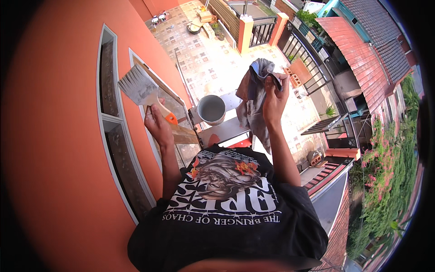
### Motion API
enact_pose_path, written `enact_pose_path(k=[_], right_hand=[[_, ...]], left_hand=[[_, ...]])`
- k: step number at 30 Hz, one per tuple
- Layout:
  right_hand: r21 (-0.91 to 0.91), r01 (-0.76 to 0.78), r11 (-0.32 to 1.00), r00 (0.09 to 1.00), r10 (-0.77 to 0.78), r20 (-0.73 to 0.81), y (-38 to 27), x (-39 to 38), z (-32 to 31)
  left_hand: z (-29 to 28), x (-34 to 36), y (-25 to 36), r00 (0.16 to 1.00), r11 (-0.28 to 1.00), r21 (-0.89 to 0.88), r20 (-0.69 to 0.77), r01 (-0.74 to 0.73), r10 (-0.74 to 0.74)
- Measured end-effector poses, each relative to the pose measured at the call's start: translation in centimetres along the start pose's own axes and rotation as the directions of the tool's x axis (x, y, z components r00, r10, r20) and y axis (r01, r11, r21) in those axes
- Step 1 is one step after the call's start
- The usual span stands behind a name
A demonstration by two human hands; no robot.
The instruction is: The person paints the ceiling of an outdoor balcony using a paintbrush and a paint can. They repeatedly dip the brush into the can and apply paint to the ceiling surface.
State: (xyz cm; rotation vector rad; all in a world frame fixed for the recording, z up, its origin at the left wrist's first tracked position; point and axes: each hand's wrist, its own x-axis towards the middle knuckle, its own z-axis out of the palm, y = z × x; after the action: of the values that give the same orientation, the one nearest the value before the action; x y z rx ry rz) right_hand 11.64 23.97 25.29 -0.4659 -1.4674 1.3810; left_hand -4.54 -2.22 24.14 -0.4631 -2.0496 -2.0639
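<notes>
My left hand is closed around the handle of a wide paintbrush. Its pale, paint-smeared bristles point up and left, close to the window frame in the orange wall. In my right hand a grey, stained rag is pinched near its top, and the rest of it hangs down. Between the two hands, a round grey bucket stands on a metal platform. Greyish liquid or a grey inside shows in the bucket; I cannot tell which.
The orange wall with white-framed windows rises close on my left. Far below lies a tiled yard with paint cans and bricks. A gate and a red roof stand beyond.
</notes>
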Motion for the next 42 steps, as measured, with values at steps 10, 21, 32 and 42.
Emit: enact_pose_path(k=[10, 21, 32, 42], right_hand=[[-0.768, 0.088, 0.634, 0.847, 0.358, 0.393, 15.3, -7.0, -2.2], [-0.784, 0.090, 0.614, 0.751, 0.475, 0.459, 8.5, -6.0, -4.3], [-0.129, -0.488, 0.863, 0.609, 0.442, 0.659, 1.8, -5.2, 1.5], [-0.312, -0.308, 0.899, 0.769, 0.428, 0.475, -1.6, -1.9, 0.7]], left_hand=[[1.6, -0.5, 0.8, 0.995, 0.999, -0.006, 0.086, 0.048, -0.048], [5.2, -1.7, 1.0, 0.929, 0.982, -0.061, 0.341, 0.177, -0.146], [10.3, -4.7, 0.5, 0.777, 0.892, -0.124, 0.553, 0.434, -0.301], [6.3, -5.3, -3.6, 0.840, 0.939, 0.006, 0.445, 0.344, -0.311]])
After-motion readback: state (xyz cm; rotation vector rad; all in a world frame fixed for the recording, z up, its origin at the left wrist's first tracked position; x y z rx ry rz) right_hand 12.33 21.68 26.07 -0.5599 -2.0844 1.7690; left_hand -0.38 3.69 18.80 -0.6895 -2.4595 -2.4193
